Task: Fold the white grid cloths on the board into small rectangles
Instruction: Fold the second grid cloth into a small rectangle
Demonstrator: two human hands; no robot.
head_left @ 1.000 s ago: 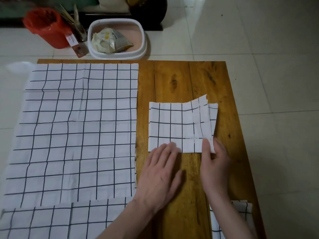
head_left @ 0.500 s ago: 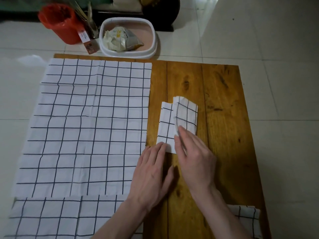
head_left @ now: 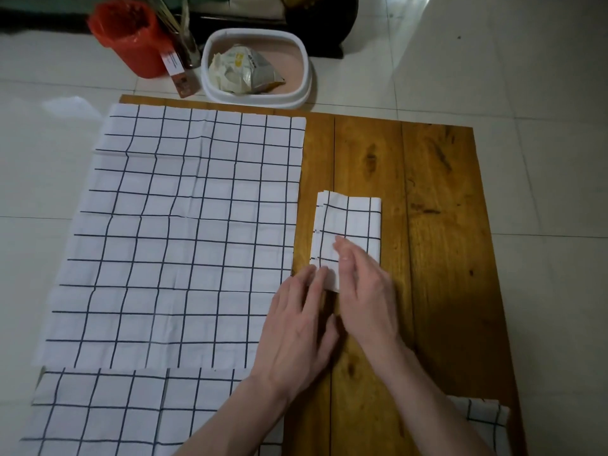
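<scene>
A small folded white grid cloth (head_left: 353,222) lies as a narrow rectangle on the wooden board (head_left: 437,245), near its middle. My right hand (head_left: 365,291) lies flat on the cloth's near half, fingers straight. My left hand (head_left: 296,327) rests flat on the board with its fingertips touching the cloth's near left corner. A large unfolded grid cloth (head_left: 184,232) is spread flat over the board's left part. Another grid cloth (head_left: 125,413) lies at the near left, partly under my left forearm.
A further grid cloth (head_left: 483,419) shows at the board's near right edge. Beyond the board stand a white basin (head_left: 306,70) with a crumpled bag, a red bucket (head_left: 131,37) and a jar of sticks. Tiled floor surrounds the board.
The right hand folded the cloth's right half over to the left, making a narrower rectangle. It now lies flat on top. The left hand stayed at the near left corner.
</scene>
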